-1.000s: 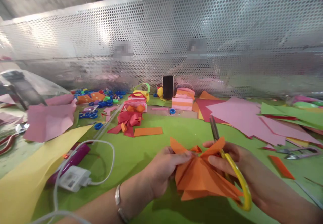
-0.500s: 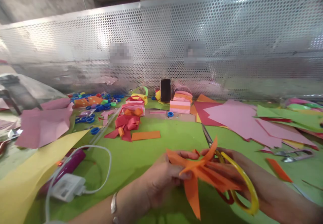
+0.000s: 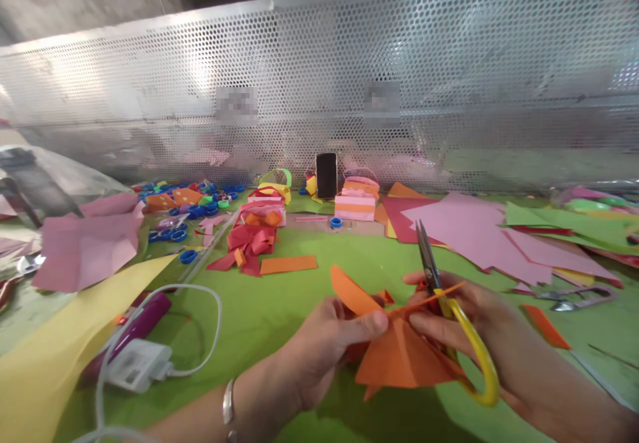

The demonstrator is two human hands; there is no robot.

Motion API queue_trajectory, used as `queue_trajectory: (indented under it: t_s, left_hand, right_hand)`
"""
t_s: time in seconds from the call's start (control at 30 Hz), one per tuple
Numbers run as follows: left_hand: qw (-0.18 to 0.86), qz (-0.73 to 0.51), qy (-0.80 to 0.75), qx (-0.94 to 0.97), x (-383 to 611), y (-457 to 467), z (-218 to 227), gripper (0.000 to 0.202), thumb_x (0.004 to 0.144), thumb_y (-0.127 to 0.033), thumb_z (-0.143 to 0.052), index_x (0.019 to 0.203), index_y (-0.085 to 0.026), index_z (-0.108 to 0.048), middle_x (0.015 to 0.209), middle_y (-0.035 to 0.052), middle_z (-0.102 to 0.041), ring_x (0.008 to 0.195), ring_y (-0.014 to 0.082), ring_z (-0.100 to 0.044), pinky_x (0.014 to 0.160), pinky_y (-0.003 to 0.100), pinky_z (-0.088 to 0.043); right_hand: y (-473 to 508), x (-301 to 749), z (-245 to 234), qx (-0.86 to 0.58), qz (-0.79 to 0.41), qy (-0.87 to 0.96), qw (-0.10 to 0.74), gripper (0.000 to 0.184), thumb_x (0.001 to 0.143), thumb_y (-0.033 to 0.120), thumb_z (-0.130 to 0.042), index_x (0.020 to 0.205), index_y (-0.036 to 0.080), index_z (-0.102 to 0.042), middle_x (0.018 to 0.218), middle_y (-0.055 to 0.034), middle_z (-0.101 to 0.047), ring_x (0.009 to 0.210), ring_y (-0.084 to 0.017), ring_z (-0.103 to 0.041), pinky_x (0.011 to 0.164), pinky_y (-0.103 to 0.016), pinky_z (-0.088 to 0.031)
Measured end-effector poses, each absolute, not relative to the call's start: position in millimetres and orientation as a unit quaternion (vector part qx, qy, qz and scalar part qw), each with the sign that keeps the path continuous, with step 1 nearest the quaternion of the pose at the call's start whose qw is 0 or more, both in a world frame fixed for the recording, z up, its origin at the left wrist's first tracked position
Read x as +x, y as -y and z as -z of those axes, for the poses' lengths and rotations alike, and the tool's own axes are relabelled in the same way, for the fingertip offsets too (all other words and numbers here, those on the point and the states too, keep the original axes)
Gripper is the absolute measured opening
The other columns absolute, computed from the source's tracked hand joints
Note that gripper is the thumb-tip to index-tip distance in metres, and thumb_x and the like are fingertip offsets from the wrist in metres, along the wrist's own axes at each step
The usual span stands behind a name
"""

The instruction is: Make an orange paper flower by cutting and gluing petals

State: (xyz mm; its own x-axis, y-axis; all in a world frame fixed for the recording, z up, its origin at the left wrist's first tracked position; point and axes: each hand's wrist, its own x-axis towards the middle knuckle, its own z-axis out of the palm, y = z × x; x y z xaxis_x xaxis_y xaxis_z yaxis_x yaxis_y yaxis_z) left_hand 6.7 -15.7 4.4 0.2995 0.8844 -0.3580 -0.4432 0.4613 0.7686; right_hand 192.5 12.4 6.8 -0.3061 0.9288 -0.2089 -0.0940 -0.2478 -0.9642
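1. Head view, against half a second ago: the orange paper (image 3: pixel 394 363) has turned; its pleats, then bunched toward 4 o'clock, now fan out toward 6, and the scissors (image 3: pixel 432 273) stand steeper, tips toward 11.
2. Head view, now: the paper is held above the green table (image 3: pixel 269 310), at 5 o'clock in the view, creased and gathered at its middle, one flap toward 10.
3. The left hand's (image 3: pixel 327 346) fingers pinch it; the right hand's (image 3: pixel 484 320) fingers grasp the yellow-handled scissors and touch the paper.
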Motion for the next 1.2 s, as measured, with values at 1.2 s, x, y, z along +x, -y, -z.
queue_trajectory:
  t_s: [1.2]
  left_hand:
    - [0.745, -0.437, -0.415, 0.287, 6, 16, -5, 0.037, 0.051, -0.025, -0.089, 0.082, -0.016, -0.072, 0.077, 0.0022, -0.072, 0.069, 0.0136, -0.064, 0.070, 0.023, -0.048]
  right_hand:
    - [-9, 191, -11, -0.420, -0.720, 0.440, 0.334, 0.024, 0.072, 0.031, -0.082, 0.093, 0.024, -0.072, 0.094, -0.0042, -0.076, 0.089, -0.023, -0.072, 0.076, -0.028, -0.059]
